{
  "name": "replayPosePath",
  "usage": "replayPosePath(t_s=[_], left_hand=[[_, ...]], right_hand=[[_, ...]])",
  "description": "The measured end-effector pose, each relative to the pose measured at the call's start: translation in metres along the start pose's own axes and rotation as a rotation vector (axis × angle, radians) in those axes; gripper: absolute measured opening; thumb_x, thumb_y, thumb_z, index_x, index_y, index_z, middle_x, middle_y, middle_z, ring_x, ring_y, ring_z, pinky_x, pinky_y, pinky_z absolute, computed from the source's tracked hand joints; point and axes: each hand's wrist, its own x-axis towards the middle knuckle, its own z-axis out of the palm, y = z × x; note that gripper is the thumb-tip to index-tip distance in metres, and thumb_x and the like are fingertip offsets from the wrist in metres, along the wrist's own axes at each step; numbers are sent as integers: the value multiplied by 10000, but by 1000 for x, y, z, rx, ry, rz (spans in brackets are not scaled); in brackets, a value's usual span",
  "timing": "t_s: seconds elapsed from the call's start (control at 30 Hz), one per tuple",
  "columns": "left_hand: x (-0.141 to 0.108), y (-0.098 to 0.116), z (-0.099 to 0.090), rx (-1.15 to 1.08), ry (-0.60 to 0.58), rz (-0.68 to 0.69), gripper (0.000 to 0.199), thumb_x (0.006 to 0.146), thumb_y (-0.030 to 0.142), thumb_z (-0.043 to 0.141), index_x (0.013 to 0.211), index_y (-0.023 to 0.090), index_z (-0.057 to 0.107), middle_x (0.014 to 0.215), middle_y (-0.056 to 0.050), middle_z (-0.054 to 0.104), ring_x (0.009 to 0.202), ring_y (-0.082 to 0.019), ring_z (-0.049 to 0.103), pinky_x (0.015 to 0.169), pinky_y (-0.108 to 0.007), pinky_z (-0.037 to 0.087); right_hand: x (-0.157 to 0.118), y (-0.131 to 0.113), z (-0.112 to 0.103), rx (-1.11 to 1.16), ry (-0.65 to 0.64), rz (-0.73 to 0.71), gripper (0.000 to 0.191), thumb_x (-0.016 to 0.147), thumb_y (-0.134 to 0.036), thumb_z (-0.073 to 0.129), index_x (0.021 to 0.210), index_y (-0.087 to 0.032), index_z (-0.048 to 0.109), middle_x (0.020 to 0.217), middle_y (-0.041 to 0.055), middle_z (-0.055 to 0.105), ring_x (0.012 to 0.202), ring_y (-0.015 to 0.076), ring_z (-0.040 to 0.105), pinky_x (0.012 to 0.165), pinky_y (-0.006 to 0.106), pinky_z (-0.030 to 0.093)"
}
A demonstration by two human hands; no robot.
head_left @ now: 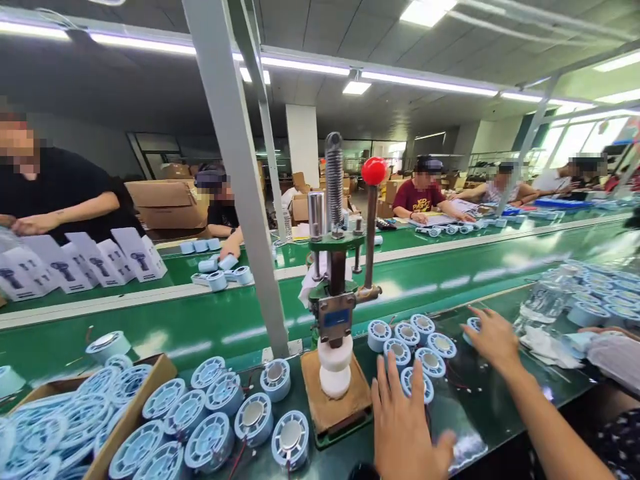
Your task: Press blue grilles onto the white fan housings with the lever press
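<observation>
My left hand [407,420] is open, fingers spread, over the near edge of a cluster of light-blue round housings [431,362] with metal disc centres. Its fingertips overlap the nearest ones in view; contact is unclear. To the right, my right hand [495,340] reaches across the bench with fingers stretched apart. A single light-blue housing [473,324] shows at its fingertips, partly hidden by the hand. Left of my left hand stands a hand-lever press [336,317] with a red ball knob [375,171]. White round blocks [335,370] sit under its ram, on a brown board [313,393].
More housings [254,419] with thin wires stand left of the press, beside a cardboard box [130,413] of light-blue rings. A grey post [235,167] rises behind them. A green conveyor [425,273] runs across. Clear plastic [545,300] and many housings lie right. Co-workers sit opposite.
</observation>
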Motion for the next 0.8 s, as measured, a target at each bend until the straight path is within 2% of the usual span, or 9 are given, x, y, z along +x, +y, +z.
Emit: replayPosePath(t_s=[0.03, 0.07, 0.17, 0.27, 0.4, 0.5, 0.6, 0.7, 0.8], left_hand=[[20, 7, 4, -2, -27, -9, 944, 694, 474, 756, 1509, 360, 292, 1641, -116, 138, 1488, -424, 115, 1133, -660, 267], [38, 12, 6, 5, -52, -40, 907, 736, 440, 716, 1519, 341, 269, 1646, -127, 81, 1492, -425, 57, 1137, -674, 230], [75, 13, 16, 49, -81, -181, 678, 840, 290, 554, 1491, 245, 373, 1633, -177, 127, 1489, -438, 48, 1120, -687, 244], [84, 9, 34, 16, -49, -181, 628, 850, 247, 501, 1470, 187, 421, 1621, -170, 211, 1494, -422, 27, 1166, -615, 239], [87, 15, 65, -114, -9, -93, 667, 824, 326, 566, 1467, 218, 425, 1631, -127, 207, 1497, -403, -35, 1218, -553, 153], [97, 31, 85, -176, -35, -80, 701, 805, 341, 590, 1472, 217, 412, 1636, -149, 171, 1494, -405, -61, 1210, -568, 153], [110, 49, 97, -250, -75, -77, 736, 775, 351, 619, 1463, 184, 420, 1630, -198, 140, 1490, -411, -74, 1192, -599, 161], [116, 60, 93, -348, -168, -49, 780, 738, 366, 647, 1453, 150, 423, 1621, -240, 113, 1490, -421, -55, 1173, -641, 145], [107, 64, 69, -422, -239, -73, 853, 696, 328, 667, 1479, 162, 371, 1634, -217, 72, 1498, -405, -34, 1179, -648, 73]], right_hand=[[-5, -13, 0, -8, -23, -74, 542, 886, -372, 470, 1378, -157, 543, 1423, 192, 452, 1310, 360, 440, 1007, 516, 422], [-10, -28, 0, -11, -55, -157, 528, 903, -404, 471, 1401, -237, 524, 1475, 130, 420, 1359, 344, 394, 1047, 522, 393], [-21, -69, 7, -3, -161, -368, 439, 940, -476, 450, 1378, -461, 488, 1519, -44, 387, 1420, 318, 326, 1100, 589, 310], [-23, -85, 13, -3, -206, -427, 399, 979, -460, 370, 1347, -455, 526, 1497, -55, 422, 1406, 327, 355, 1093, 635, 282], [-10, -64, 15, -19, -203, -407, 416, 984, -420, 348, 1339, -383, 562, 1491, -5, 434, 1412, 315, 355, 1119, 655, 203], [7, -36, 17, -33, -197, -413, 422, 973, -409, 349, 1331, -378, 569, 1478, 0, 451, 1439, 280, 318, 1151, 646, 119], [23, -9, 23, -28, -195, -418, 449, 940, -408, 347, 1306, -345, 600, 1466, 13, 465, 1427, 272, 346, 1153, 640, 131], [36, 11, 30, 8, -174, -412, 509, 877, -434, 341, 1250, -279, 651, 1428, 50, 504, 1377, 299, 422, 1129, 660, 185], [37, 15, 30, 76, -99, -388, 593, 816, -465, 321, 1240, -220, 656, 1377, 95, 548, 1334, 360, 460, 1074, 719, 220]])
